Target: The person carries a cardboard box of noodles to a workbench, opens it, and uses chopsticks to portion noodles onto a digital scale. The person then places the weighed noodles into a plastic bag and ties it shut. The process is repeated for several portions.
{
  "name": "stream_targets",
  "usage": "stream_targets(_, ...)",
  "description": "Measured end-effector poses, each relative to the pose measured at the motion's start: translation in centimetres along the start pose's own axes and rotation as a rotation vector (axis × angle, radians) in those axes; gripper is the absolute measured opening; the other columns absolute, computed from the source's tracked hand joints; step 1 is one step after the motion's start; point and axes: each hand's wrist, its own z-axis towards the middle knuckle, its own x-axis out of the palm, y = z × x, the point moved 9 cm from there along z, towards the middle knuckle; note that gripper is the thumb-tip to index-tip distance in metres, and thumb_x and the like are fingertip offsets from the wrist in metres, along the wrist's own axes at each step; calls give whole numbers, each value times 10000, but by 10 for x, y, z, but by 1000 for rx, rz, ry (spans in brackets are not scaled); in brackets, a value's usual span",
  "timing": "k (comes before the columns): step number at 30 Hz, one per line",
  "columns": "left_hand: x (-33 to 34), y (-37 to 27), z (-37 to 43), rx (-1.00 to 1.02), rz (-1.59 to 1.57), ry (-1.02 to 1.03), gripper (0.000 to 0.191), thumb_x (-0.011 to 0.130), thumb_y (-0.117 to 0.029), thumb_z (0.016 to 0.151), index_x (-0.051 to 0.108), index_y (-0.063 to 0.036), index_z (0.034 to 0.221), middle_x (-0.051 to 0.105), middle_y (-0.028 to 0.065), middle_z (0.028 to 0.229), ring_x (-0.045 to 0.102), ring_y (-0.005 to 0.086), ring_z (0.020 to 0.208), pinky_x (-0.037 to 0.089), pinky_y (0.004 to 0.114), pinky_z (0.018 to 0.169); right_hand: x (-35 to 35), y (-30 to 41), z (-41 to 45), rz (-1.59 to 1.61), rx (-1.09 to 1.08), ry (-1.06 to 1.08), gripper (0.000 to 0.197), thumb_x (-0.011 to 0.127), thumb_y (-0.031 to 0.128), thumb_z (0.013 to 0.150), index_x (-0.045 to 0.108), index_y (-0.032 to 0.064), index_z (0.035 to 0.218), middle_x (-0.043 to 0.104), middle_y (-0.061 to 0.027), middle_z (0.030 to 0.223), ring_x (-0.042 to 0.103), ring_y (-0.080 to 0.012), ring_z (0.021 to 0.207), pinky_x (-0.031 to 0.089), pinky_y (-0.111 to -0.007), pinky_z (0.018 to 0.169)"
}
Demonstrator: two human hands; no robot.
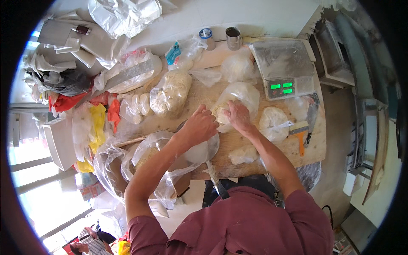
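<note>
On the wooden worktop [204,92], a clear plastic bag [244,92] with pale noodles [220,111] lies in front of me. My right hand [237,114] rests at the bag's opening, with its fingers on the noodles. Just left of it, my left hand [204,122] is curled at the bag's edge; whether it pinches the plastic cannot be made out. Below my left hand is a round metal pan [204,148] with a wrapped handle. A fuller bag of noodles [172,92] lies to the left, and a tied bag [274,122] to the right.
A digital scale [282,63] stands at the back right. Near the right edge lie an orange-handled scraper [300,137] and a cleaver [312,114]. Two metal cups [233,38] stand at the back. Plastic-lined containers [111,169] are at lower left; a person [91,244] is beyond them.
</note>
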Motion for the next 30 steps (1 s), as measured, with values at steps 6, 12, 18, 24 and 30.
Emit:
stream_targets(6,-40,8,-24,-331,-68,-394,216,759,-245,835,702,-42,786,624,68,727,647,284,879,484,449,882,-107,-6,22,-621,-408,-506,306,662,180,847,675,93,1140,706,-84,948,701,-285,912,558,-411,735)
stream_targets(12,0,59,-32,-788,-692,-285,297,682,-247,926,681,14,786,656,90,642,657,184,573,510,370,543,-132,-26,10,-938,-591,155,194,658,209,829,727,118,673,686,-76,725,685,-252,867,502,-411,686)
stream_targets(18,-25,70,-20,-934,-1118,-713,304,720,-253,894,681,34,801,672,93,650,682,160,573,531,333,532,-158,17,-69,-779,-928,72,112,642,153,767,706,96,695,660,-104,735,658,-306,827,490,-460,751)
stream_targets(24,-42,44,50,-722,-856,-947,282,649,-226,878,647,24,746,683,122,646,714,207,621,546,394,591,-145,80,-103,-105,-665,872,137,625,132,847,696,16,844,694,-196,860,675,-408,849,518,-502,749)
stream_targets(30,84,15,59,-632,-1884,-1119,263,588,-228,902,667,-20,761,670,76,683,680,263,593,518,409,603,-141,114,-66,287,-865,508,80,573,53,940,588,-25,934,577,-159,922,578,-324,806,477,-413,747)
